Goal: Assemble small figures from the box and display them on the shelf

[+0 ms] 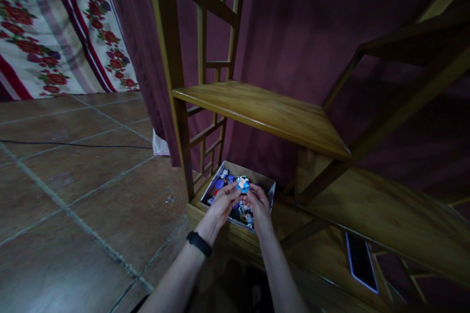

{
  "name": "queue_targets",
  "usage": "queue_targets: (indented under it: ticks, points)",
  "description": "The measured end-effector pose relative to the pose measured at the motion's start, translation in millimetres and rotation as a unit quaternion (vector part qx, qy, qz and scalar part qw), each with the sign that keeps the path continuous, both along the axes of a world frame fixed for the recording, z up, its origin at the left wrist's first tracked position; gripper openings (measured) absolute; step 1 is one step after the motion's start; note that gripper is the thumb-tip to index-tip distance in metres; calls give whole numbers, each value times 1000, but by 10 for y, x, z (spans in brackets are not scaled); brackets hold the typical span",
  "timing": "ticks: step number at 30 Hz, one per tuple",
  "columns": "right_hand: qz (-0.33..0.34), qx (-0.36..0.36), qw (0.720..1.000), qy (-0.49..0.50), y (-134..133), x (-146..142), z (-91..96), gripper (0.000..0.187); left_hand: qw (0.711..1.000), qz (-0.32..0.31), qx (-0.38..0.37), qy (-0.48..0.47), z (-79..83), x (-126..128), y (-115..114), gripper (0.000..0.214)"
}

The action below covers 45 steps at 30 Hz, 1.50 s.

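A small blue and white toy figure is pinched between both my hands, above an open cardboard box. My left hand, with a black band on its wrist, grips the figure from the left. From the other side, the fingers of my right hand close on it. Several more small figures in blue, black, white and red lie jumbled in the box. My hands cover the middle of the box. The figure's finer details are too small to tell.
The box stands on the bottom board of a wooden shelf unit. A wooden shelf juts out above and behind my hands. A phone lies on the board at the right. A black cable crosses the tiled floor.
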State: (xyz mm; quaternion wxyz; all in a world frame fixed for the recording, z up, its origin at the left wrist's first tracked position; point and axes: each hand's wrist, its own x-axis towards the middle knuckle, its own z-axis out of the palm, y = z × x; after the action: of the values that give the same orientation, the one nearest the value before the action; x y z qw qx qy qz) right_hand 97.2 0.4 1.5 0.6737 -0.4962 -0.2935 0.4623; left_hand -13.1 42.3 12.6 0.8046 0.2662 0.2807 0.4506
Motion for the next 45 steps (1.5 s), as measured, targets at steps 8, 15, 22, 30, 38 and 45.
queue_targets:
  ticks: [8,15,22,30,38,45]
  points:
    - [0,-11,1000,10,12,9,-24,34,998,-9,55,-4,29,15,-15,37]
    - [-8,10,1000,22,26,6,-23,33,997,-14,77,-2,83,5,-39,44]
    - [-10,8,1000,-4,13,14,-24,31,999,-7,48,7,74,-27,-9,44]
    - [-25,11,999,-24,28,8,9,32,999,-10,52,-4,92,-31,-22,46]
    - [-28,10,998,-46,11,20,8,31,999,-6,36,7,114,-31,-34,46]
    - [-17,-14,1000,0,17,43,-17,35,999,3,35,18,119,-15,-46,40]
